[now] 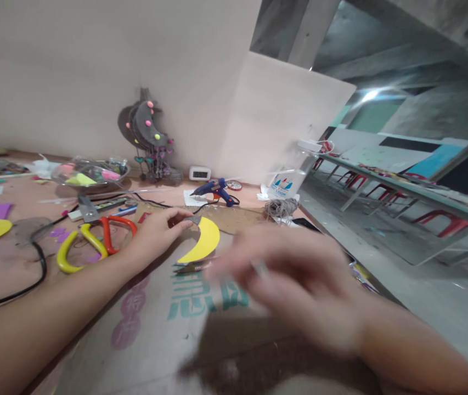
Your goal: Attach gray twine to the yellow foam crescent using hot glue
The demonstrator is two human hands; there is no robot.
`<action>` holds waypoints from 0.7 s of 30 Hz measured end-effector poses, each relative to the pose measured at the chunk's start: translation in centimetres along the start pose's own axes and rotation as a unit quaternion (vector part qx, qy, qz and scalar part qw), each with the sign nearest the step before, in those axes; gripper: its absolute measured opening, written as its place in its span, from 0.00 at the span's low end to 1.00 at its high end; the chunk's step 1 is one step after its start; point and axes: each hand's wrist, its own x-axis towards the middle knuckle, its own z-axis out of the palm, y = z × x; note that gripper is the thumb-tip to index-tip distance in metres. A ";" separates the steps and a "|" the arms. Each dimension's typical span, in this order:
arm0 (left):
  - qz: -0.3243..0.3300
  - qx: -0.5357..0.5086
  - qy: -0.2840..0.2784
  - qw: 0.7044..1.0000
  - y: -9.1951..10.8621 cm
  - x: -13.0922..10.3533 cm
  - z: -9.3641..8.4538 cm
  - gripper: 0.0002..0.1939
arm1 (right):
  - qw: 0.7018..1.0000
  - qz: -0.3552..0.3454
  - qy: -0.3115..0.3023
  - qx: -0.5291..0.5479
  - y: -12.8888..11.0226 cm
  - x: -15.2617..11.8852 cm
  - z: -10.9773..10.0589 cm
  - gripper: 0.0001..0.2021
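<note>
Holding pieces (80,179) sits a bowl (122,179); left hand (162,229) pinches crescent (209,240); right hand (299,274): grip unclear.

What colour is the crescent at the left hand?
The crescent is mostly yellow, grey at the upper tip; head view.

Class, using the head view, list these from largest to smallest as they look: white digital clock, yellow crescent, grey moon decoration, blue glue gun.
1. Grey moon decoration
2. Yellow crescent and blue glue gun: too alike to rank, one broader, the other slightly longer
3. White digital clock
</note>
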 end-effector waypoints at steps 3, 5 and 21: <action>0.007 -0.002 0.002 1.000 -0.1 0.1 0.0 0.15 | 0.973 0.160 0.119 -0.116 6.0 1.0 -0.3 0.09; 0.005 0.003 0.009 1.000 0.0 0.1 0.0 0.14 | 0.947 0.243 0.138 -0.158 9.7 0.4 -0.3 0.10; 0.044 0.004 0.016 0.999 0.5 -0.2 -0.2 0.13 | 0.922 0.379 0.045 -0.071 12.4 -1.5 1.5 0.16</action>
